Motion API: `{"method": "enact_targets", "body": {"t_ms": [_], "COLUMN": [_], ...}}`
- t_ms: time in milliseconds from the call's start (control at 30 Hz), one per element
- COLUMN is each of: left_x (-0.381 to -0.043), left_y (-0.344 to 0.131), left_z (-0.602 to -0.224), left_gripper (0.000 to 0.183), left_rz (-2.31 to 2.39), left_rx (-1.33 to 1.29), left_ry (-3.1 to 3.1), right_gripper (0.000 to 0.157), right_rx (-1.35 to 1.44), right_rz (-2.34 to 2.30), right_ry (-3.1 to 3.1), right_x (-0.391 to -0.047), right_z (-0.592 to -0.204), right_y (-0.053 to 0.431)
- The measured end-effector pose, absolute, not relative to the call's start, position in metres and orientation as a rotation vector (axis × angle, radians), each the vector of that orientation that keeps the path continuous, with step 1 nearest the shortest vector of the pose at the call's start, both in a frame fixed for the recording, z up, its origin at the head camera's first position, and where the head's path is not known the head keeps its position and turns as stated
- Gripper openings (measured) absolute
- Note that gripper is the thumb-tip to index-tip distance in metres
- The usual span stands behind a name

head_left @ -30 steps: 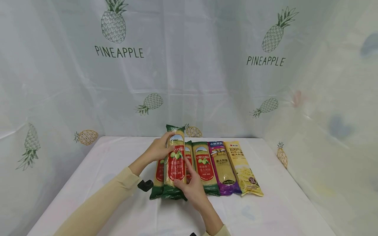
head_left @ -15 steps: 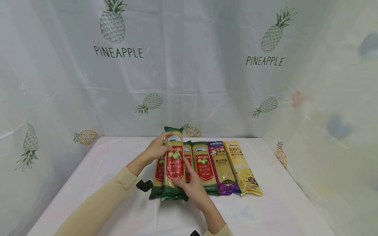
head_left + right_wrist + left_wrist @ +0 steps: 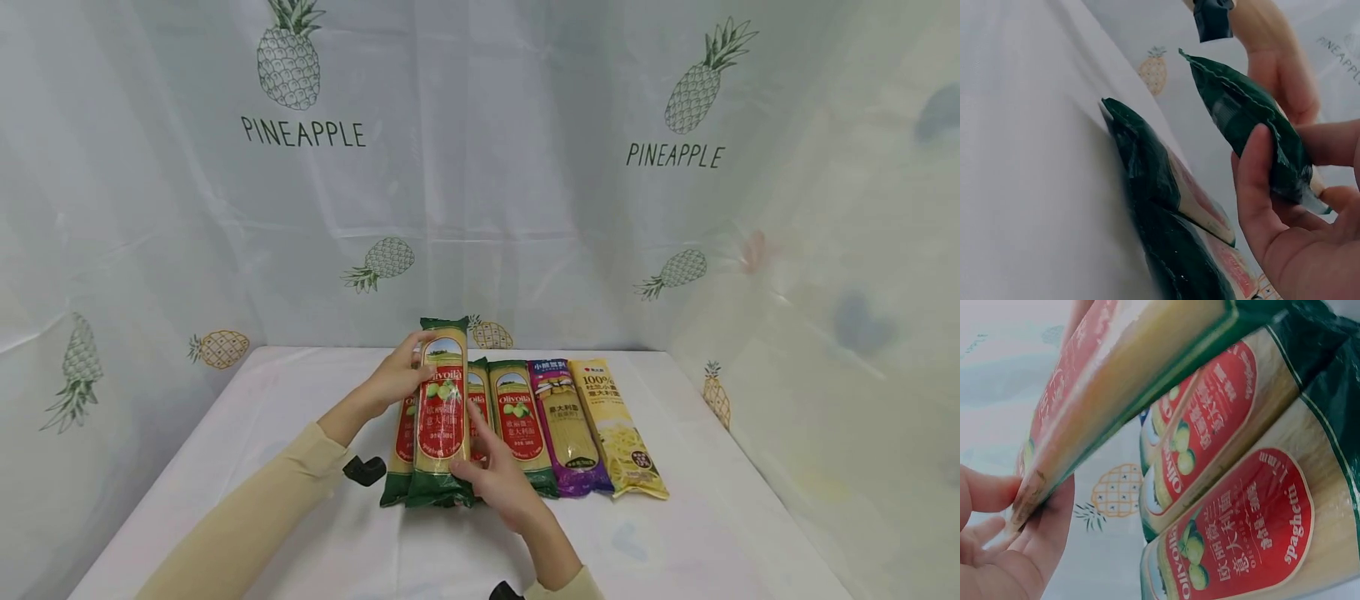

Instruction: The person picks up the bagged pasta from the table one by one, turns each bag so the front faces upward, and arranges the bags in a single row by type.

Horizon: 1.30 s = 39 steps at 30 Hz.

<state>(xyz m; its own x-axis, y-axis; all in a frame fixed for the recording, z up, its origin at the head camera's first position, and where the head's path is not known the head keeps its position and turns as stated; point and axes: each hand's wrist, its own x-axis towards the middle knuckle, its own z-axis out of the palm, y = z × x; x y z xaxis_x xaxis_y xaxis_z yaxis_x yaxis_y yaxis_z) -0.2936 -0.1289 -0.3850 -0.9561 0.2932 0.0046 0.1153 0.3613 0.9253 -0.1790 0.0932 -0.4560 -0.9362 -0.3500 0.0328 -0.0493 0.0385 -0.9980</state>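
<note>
A spaghetti packet [image 3: 442, 417] with green ends and a red label is held tilted above the others, its top end higher. My left hand [image 3: 395, 375] grips it by its upper left edge; the left wrist view shows thumb and fingers [image 3: 1041, 550] on either side of that end. My right hand [image 3: 504, 485] holds the lower right edge, and in the right wrist view its fingers [image 3: 1254, 181] lie around the green end. Beneath lie matching spaghetti packets, the left one [image 3: 401, 467] and another [image 3: 482, 383] partly hidden by the held packet and my hands.
To the right, in a row, lie another green-ended spaghetti packet [image 3: 517, 425], a purple pasta packet [image 3: 567, 425] and a yellow pasta packet [image 3: 618, 429]. All rest on a white-covered table [image 3: 675, 550]. Pineapple-print curtains [image 3: 525, 208] stand behind and at the sides.
The held packet has shifted only slightly, its lower end a little higher. My right hand has slid slightly right, so its thumb now sits nearer the packet's edge. The other packets stay put.
</note>
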Motion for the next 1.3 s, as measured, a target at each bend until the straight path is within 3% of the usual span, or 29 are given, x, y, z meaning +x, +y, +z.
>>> {"method": "enact_targets", "body": {"t_ms": [600, 1300], "left_x": [-0.299, -0.295], "left_y": [-0.137, -0.178], "left_z": [-0.397, -0.409], "left_gripper": [0.070, 0.071], "left_rz": [1.718, 1.748], "left_rx": [0.259, 0.237], "left_ry": [2.426, 2.433], "right_gripper": [0.087, 0.087], "right_rx": [-0.447, -0.409], "right_rz": [-2.118, -1.765], "right_ry": [2.072, 2.429], "right_x": [-0.175, -0.176], "right_z": [-0.457, -0.454], "right_y": [0.078, 0.044]}}
